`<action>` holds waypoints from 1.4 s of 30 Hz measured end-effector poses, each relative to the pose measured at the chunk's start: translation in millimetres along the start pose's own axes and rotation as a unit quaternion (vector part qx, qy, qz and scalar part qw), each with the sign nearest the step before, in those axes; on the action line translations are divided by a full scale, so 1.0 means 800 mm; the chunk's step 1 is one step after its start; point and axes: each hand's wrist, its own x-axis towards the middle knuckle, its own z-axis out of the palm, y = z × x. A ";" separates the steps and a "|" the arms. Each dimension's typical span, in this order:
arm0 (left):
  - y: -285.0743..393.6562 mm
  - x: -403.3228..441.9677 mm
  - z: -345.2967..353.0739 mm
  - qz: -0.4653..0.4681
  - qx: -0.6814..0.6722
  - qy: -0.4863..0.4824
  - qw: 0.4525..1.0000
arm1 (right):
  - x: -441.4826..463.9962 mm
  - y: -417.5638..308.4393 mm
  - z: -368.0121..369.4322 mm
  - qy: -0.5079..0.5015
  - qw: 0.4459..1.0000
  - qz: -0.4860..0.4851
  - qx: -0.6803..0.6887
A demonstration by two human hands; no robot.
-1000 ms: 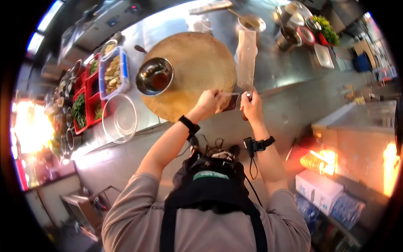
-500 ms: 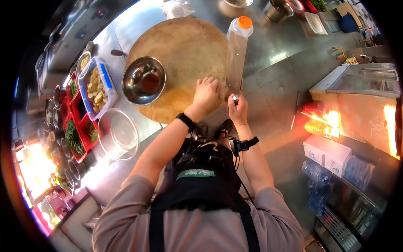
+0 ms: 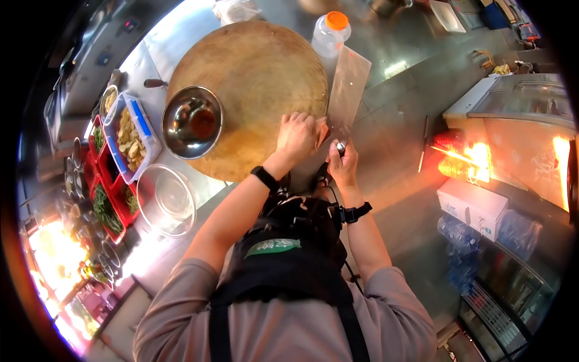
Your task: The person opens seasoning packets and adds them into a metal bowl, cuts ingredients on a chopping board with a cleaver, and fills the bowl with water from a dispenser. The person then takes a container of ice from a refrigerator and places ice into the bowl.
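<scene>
My left hand [image 3: 295, 139] rests on the near right part of a round wooden chopping block [image 3: 253, 66], its fingers curled over a small pinkish piece of food [image 3: 322, 131] at the block's edge. Most of that piece is hidden by the hand. In my right hand [image 3: 342, 166] is the handle of a cleaver [image 3: 350, 84], closed round it just off the block's right side. The broad blade points away from me, tilted, to the right of the left fingers. A steel bowl [image 3: 192, 122] with a little dark red liquid stands at the block's left side.
Left of the block are a clear tub of pale slices [image 3: 134, 142], red containers of greens [image 3: 105, 208] and a clear round bowl [image 3: 166, 199]. A clear jar with an orange lid [image 3: 330, 36] stands behind the blade. Another knife handle [image 3: 155, 83] lies at the block's far left.
The cleaver blade has swung right, away from my left fingers and the jar. The pinkish piece now shows beside my left hand. The whole view has shifted slightly.
</scene>
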 end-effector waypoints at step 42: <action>0.002 0.013 -0.003 0.046 0.087 -0.113 0.989 | 0.013 0.018 0.023 0.011 0.995 -0.055 -0.079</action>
